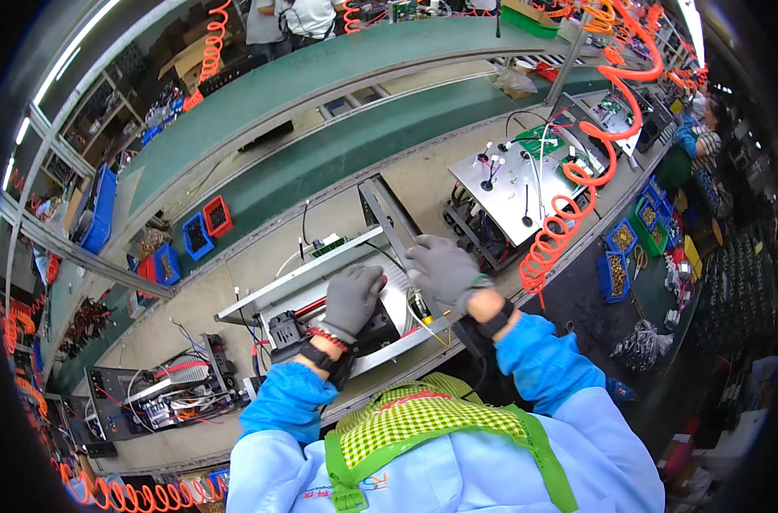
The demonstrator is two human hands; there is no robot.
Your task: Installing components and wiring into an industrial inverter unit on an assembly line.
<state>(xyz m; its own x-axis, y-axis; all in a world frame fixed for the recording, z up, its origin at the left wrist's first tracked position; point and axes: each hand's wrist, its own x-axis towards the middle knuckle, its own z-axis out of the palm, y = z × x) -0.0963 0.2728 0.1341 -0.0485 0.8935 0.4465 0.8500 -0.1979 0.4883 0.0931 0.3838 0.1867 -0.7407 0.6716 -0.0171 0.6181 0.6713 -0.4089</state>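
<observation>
An open grey metal chassis (320,269) with wires and a small green circuit board lies on the workbench in front of me. My left hand (351,299), in a grey glove, rests fingers-down on the inside of the chassis near black parts and a red wire. My right hand (444,269), also grey-gloved, presses on the chassis's right side by an upright dark metal panel (384,214); whether it holds something small is hidden. Both wrists wear black straps, and blue sleeve covers run up my forearms.
Another open chassis (162,389) full of wiring sits at the left. A metal fixture with knobs (513,184) stands at the right, with an orange coiled hose (560,227) hanging beside it. Blue and red parts bins (205,229) line the green conveyor (320,94). Other people work beyond.
</observation>
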